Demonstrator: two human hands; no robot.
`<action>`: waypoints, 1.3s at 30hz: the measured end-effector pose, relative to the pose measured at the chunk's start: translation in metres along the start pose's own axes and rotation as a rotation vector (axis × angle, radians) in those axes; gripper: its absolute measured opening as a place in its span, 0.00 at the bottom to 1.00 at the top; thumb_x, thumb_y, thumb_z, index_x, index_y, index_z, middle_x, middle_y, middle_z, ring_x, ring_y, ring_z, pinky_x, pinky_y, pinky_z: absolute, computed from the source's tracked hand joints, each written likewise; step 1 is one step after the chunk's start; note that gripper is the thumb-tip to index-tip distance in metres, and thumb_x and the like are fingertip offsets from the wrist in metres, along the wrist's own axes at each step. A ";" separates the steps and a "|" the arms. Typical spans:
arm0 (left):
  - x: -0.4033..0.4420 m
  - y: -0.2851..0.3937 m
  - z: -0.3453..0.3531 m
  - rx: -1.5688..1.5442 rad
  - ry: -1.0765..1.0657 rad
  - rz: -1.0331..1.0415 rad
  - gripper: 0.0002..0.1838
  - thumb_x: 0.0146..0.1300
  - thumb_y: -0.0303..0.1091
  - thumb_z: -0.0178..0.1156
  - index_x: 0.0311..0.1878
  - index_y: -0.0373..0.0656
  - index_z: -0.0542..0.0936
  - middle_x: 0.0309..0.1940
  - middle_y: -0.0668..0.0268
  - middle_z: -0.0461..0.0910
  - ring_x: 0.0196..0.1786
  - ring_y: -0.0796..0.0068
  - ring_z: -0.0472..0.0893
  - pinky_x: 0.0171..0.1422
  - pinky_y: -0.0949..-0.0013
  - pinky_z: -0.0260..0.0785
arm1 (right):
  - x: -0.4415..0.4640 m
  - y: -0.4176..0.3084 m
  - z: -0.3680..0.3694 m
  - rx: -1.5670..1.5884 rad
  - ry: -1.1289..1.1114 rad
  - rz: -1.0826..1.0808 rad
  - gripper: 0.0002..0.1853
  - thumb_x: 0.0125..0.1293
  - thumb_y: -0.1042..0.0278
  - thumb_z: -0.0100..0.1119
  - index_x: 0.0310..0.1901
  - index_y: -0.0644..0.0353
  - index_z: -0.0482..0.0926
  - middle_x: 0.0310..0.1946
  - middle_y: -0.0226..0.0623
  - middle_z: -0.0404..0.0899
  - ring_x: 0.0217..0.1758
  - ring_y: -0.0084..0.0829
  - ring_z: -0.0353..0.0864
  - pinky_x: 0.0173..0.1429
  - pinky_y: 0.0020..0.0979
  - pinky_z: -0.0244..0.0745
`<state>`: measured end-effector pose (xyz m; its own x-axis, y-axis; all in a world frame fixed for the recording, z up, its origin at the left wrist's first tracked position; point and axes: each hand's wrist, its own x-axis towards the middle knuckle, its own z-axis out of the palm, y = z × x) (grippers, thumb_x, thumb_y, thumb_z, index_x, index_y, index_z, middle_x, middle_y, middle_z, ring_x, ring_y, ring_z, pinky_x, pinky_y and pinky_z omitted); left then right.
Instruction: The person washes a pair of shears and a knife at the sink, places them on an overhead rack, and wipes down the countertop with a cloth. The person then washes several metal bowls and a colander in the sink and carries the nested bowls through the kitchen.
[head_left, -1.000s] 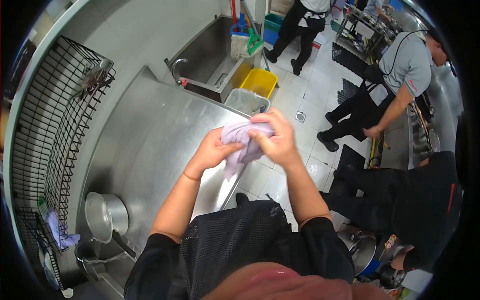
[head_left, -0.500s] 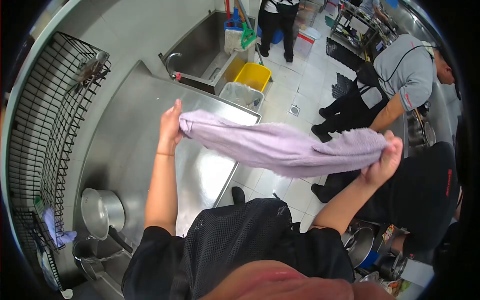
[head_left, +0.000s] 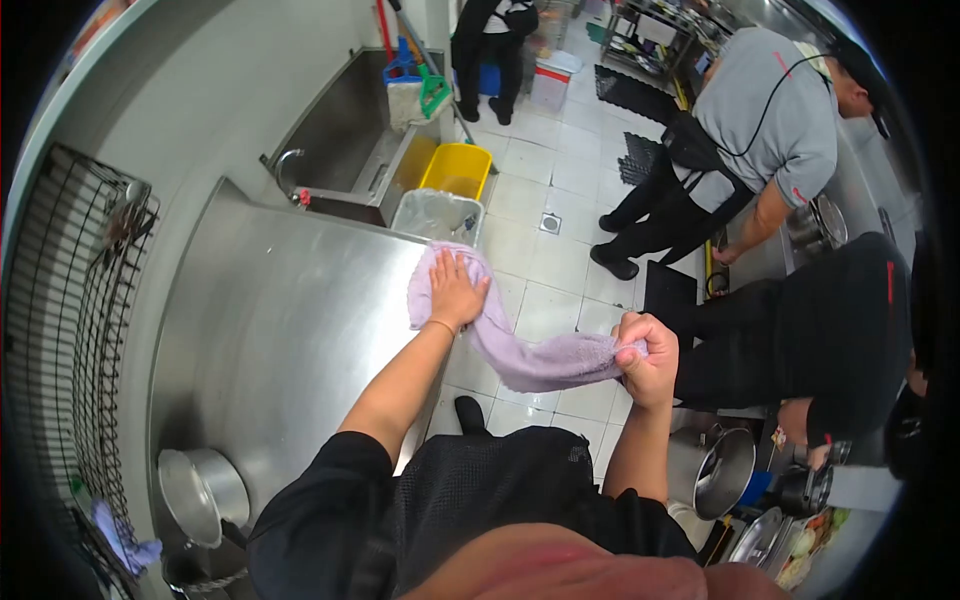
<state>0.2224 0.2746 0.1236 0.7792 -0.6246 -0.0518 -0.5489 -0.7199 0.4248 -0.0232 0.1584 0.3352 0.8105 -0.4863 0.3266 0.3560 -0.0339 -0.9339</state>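
A pale purple cloth (head_left: 540, 362) stretches between my two hands. One end lies on the corner of the steel table (head_left: 300, 330), under my left hand (head_left: 457, 290), which presses it flat with the fingers straight. The middle of the cloth sags over the table's edge, above the floor. My right hand (head_left: 648, 358) is closed around the other end and holds it in the air to the right of the table.
A pot (head_left: 203, 495) stands at the table's near left, by a wire rack (head_left: 75, 290). Beyond the table are a sink (head_left: 340, 120), a lined bin (head_left: 440, 212) and a yellow bucket (head_left: 457, 170). Co-workers (head_left: 765, 110) stand at the right and far back.
My left hand has come down onto the table corner, laying its end of the cloth there and flattening its fingers. My right hand has moved left and lower, still gripping. The cloth now sags.
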 end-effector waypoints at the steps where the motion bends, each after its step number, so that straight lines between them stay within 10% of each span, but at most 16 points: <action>1: 0.005 -0.003 0.000 0.043 0.014 0.017 0.43 0.63 0.57 0.43 0.69 0.29 0.48 0.71 0.42 0.38 0.74 0.48 0.37 0.75 0.52 0.28 | 0.003 0.001 -0.003 -0.002 -0.007 -0.005 0.18 0.54 0.56 0.68 0.26 0.61 0.72 0.21 0.29 0.69 0.24 0.18 0.63 0.28 0.21 0.56; 14: 0.020 -0.087 -0.026 0.138 0.171 -0.091 0.42 0.62 0.58 0.44 0.70 0.35 0.50 0.72 0.48 0.43 0.75 0.55 0.42 0.75 0.52 0.28 | 0.033 -0.010 0.009 0.056 -0.084 -0.156 0.18 0.52 0.57 0.70 0.23 0.61 0.70 0.18 0.28 0.65 0.22 0.23 0.62 0.28 0.25 0.56; 19: 0.046 -0.172 -0.057 0.186 0.274 -0.236 0.43 0.61 0.62 0.40 0.70 0.38 0.51 0.72 0.52 0.45 0.75 0.58 0.42 0.75 0.55 0.29 | 0.052 0.025 0.026 -0.179 -0.408 0.031 0.15 0.48 0.62 0.68 0.21 0.62 0.74 0.18 0.32 0.70 0.23 0.27 0.66 0.45 0.34 0.70; 24: 0.067 -0.241 -0.092 0.258 0.297 -0.204 0.47 0.58 0.66 0.43 0.70 0.38 0.51 0.71 0.51 0.46 0.74 0.57 0.43 0.75 0.54 0.30 | 0.072 0.094 0.077 -0.901 -0.566 0.268 0.13 0.47 0.66 0.68 0.33 0.62 0.80 0.39 0.38 0.74 0.37 0.37 0.74 0.46 0.33 0.72; 29: 0.098 -0.291 -0.111 0.360 0.320 -0.213 0.48 0.59 0.67 0.43 0.69 0.34 0.52 0.71 0.48 0.47 0.74 0.55 0.45 0.74 0.51 0.35 | 0.071 0.213 0.130 -1.096 -0.894 -0.078 0.26 0.53 0.64 0.63 0.55 0.55 0.73 0.63 0.43 0.63 0.67 0.46 0.61 0.66 0.47 0.58; 34: 0.116 -0.345 -0.139 0.475 0.310 -0.322 0.39 0.61 0.60 0.47 0.62 0.32 0.65 0.67 0.50 0.58 0.70 0.55 0.55 0.73 0.57 0.44 | 0.108 0.259 0.160 -1.158 -0.788 -0.157 0.25 0.57 0.66 0.58 0.59 0.53 0.70 0.66 0.37 0.60 0.69 0.44 0.57 0.69 0.46 0.53; 39: 0.124 -0.387 -0.182 0.411 0.186 -0.419 0.41 0.61 0.59 0.48 0.67 0.33 0.57 0.70 0.52 0.52 0.73 0.58 0.50 0.75 0.59 0.39 | 0.150 0.295 0.184 -1.100 -0.806 -0.307 0.24 0.59 0.61 0.57 0.59 0.51 0.71 0.65 0.33 0.62 0.68 0.36 0.60 0.69 0.42 0.54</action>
<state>0.5869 0.5312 0.1172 0.9733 -0.2266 0.0357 -0.2273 -0.9737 0.0172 0.2889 0.2367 0.1357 0.9427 0.2821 0.1783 0.3268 -0.8885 -0.3222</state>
